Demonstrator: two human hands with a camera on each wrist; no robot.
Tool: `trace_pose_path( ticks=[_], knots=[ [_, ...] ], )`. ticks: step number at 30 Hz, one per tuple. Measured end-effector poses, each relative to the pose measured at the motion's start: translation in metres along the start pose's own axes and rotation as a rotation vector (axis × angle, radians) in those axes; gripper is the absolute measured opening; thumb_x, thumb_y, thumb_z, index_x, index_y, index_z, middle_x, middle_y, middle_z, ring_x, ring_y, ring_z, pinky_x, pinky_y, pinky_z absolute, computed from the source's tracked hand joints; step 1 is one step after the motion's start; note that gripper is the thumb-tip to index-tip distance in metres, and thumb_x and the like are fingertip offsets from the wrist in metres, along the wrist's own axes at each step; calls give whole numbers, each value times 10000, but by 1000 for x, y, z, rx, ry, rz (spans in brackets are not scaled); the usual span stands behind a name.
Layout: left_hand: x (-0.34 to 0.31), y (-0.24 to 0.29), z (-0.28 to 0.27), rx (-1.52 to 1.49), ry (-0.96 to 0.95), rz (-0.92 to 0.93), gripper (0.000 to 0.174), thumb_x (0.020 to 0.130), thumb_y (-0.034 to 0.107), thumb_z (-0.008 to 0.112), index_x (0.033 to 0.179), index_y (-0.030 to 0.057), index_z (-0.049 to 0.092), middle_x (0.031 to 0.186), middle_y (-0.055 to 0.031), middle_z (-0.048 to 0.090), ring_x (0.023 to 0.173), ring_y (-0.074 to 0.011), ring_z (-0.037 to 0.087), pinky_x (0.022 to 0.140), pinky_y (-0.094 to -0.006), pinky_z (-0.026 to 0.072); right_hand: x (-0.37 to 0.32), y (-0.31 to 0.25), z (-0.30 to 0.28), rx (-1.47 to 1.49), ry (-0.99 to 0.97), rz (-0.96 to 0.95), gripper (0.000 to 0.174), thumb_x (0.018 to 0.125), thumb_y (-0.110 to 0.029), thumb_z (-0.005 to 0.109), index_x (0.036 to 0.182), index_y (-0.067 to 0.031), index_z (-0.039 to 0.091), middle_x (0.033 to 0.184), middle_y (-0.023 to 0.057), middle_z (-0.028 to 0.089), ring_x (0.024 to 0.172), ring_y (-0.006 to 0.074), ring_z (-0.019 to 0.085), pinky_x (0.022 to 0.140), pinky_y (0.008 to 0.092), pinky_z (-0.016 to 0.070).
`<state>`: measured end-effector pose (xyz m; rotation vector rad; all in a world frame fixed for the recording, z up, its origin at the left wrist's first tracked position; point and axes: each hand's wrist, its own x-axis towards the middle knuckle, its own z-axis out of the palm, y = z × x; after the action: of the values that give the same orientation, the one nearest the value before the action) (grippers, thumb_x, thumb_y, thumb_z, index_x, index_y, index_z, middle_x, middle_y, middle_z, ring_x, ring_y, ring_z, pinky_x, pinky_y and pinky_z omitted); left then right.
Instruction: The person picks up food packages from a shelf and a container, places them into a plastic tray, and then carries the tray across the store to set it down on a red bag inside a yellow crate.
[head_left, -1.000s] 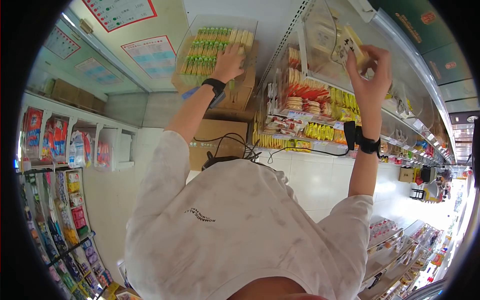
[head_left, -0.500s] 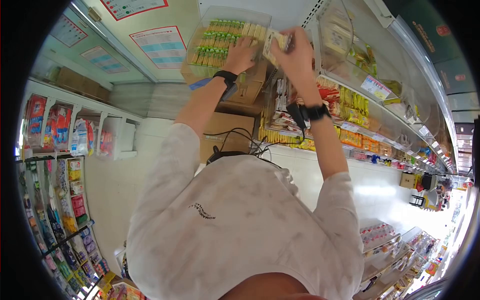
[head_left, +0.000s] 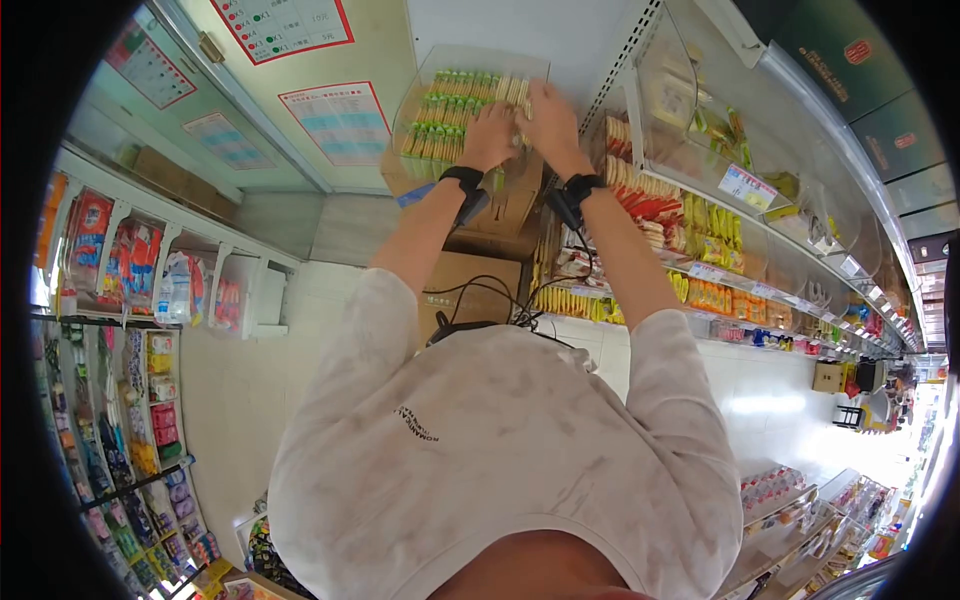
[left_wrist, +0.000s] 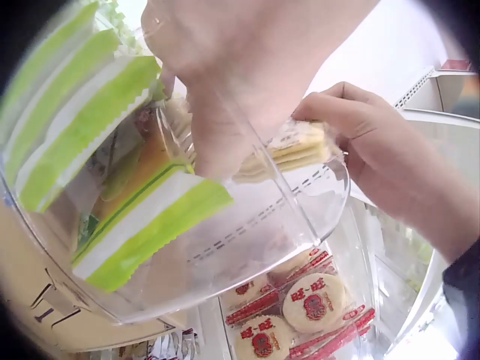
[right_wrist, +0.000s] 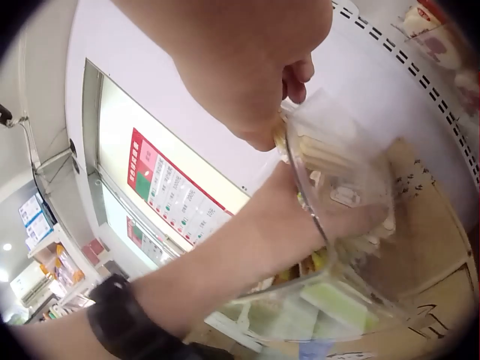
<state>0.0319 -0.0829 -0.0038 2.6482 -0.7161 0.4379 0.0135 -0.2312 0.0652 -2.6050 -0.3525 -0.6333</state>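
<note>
Right hand (head_left: 548,122) pinches the cracker packets (left_wrist: 296,146) at the three o'clock end of the clear bin (left_wrist: 300,225), while the left hand (head_left: 490,132), fingers straight, presses back the green packets (head_left: 440,115). It looks a tight gap. Forced in, the crackers may snap or the green row may topple.

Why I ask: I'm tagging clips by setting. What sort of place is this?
Probably a small grocery or convenience store: shelves of wrapped snacks, a shelf-edge price tag, the right hand gripping pale packets at a clear bin.

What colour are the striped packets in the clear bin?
Green and white packets; the left wrist view shows them best.
</note>
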Motion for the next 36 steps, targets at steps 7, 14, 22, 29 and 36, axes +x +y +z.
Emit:
trace_pose_path(
  ticks=[7, 14, 22, 29, 36],
  knots=[
    [-9, -10, -3, -119, -58, 52, 833, 716, 362, 846, 1410, 72, 489, 1531, -88, 398, 1390, -354, 399, 1093, -519, 408, -1, 5, 18, -321, 187, -193, 281, 843, -237, 713, 1045, -61, 625, 1067, 123, 620, 1050, 327, 587, 1022, 505, 414],
    [-10, -23, 16, -150, 46, 103, 786, 749, 224, 816, 1439, 61, 478, 1528, -109, 429, 1403, -350, 397, 1128, -445, 410, -10, 9, 5, -328, 36, -327, 211, 828, -225, 714, 940, -47, 698, 942, 113, 670, 1049, 294, 622, 1162, 519, 315],
    [-10, -18, 14, -166, 65, 103, 686, 752, 155, 786, 1387, 45, 553, 1502, -151, 468, 1407, -360, 412, 1145, -449, 394, -22, -13, -14, -437, -299, -320, 219, 764, -194, 749, 937, -62, 732, 952, 103, 690, 1030, 288, 654, 1171, 533, 300],
    [-9, -26, 18, -261, 65, 118, 725, 740, 141, 792, 1412, 60, 535, 1529, -130, 452, 1418, -362, 402, 1137, -454, 408, -6, -27, 15, -514, -315, -206, 227, 752, -133, 748, 972, -85, 727, 1043, 110, 714, 1044, 277, 673, 1167, 569, 278],
    [-12, -15, 2, -208, 25, 85, 864, 678, 165, 846, 1456, 80, 482, 1537, -107, 448, 1413, -367, 408, 1137, -456, 415, 35, 0, 5, -463, -523, -267, 229, 741, -143, 756, 964, -111, 717, 844, 104, 725, 939, 307, 692, 1161, 591, 255]
  ],
)
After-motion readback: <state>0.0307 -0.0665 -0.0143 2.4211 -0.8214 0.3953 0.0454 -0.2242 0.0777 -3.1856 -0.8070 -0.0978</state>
